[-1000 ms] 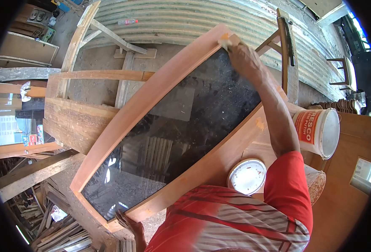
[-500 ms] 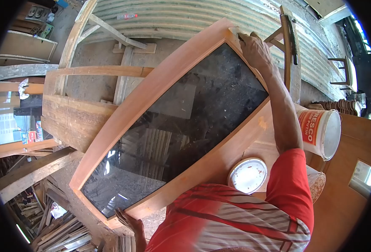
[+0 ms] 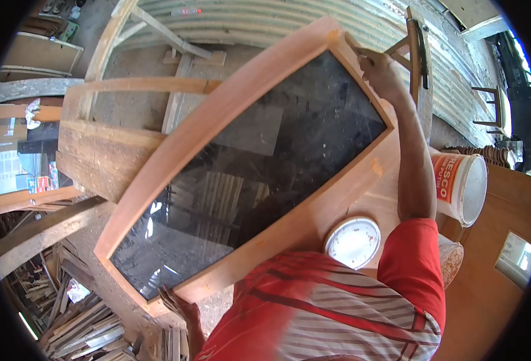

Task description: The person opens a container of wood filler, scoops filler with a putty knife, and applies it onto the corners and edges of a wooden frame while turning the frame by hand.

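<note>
A curved wooden frame (image 3: 157,180) holding a dark glass panel (image 3: 259,168) lies slantwise in front of me. My right hand (image 3: 381,73) is at its far right corner, fingers curled and closed on the wood's surface; whatever they hold, if anything, is hidden. Orange-brown filler patches (image 3: 333,35) mark the wood by that corner. Along the near left edge, my left hand (image 3: 180,305) rests with fingers stretched out against the frame. Scratches, dust and reflections show on the glass.
To the right, a white bucket with an orange label (image 3: 458,183) lies tilted beside another container (image 3: 450,263). A round white lid (image 3: 353,242) sits near my body. Wooden planks (image 3: 112,150) stand left, scrap wood (image 3: 88,328) lies lower left, and corrugated sheeting (image 3: 247,27) is behind.
My right hand has slid slightly right and down along the frame's end, away from the corner tip. The view has shifted a little; my left hand stays at the near left edge.
</note>
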Available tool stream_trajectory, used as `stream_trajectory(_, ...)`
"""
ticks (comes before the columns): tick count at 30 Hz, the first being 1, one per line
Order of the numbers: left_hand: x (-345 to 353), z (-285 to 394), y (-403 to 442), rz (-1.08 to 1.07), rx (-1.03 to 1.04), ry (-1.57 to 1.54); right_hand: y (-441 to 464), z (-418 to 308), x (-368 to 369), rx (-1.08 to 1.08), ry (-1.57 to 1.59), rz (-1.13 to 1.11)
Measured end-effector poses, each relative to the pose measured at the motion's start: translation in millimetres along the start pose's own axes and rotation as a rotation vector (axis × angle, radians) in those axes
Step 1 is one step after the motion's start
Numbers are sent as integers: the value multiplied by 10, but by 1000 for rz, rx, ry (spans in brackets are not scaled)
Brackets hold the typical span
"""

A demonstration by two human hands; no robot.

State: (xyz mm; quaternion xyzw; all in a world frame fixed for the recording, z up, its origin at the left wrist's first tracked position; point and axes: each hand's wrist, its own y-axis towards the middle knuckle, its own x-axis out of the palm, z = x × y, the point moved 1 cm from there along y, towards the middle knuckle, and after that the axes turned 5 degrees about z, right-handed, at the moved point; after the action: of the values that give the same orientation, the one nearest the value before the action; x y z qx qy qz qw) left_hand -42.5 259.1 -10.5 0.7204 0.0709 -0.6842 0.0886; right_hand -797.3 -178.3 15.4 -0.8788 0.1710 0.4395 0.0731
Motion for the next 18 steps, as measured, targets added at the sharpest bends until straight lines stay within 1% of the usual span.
stream_trajectory(2, -52, 33, 19, -36, -69, 26, -301, -5, -101, -89, 62, -19)
stream_trajectory(3, -20, -39, -5, -5, -26, 16, -389, -70, -161, 33, 161, -48)
stream_trajectory(4, -10, -28, 9, -15, -35, 10, -473, -140, -212, 147, 263, -73)
stream_trajectory(5, -34, -14, 10, -23, -46, 5, -598, -184, -218, 192, 363, -46)
stream_trajectory(8, -25, 10, 13, -38, -100, 7, -781, -85, -269, 275, 488, -50)
stream_trajectory(11, -50, 9, 1, -71, -127, 12, -990, -48, -247, 191, 571, -49)
stream_trajectory(12, -73, 3, -3, -88, -131, 16, -1075, -91, -238, 200, 586, -30)
stream_trajectory(15, -12, -40, -11, -36, -92, -28, -1290, -219, -182, 225, 604, 4)
stream_trajectory(18, -32, -19, -21, -51, -127, -35, -1436, -219, -131, 211, 575, 10)
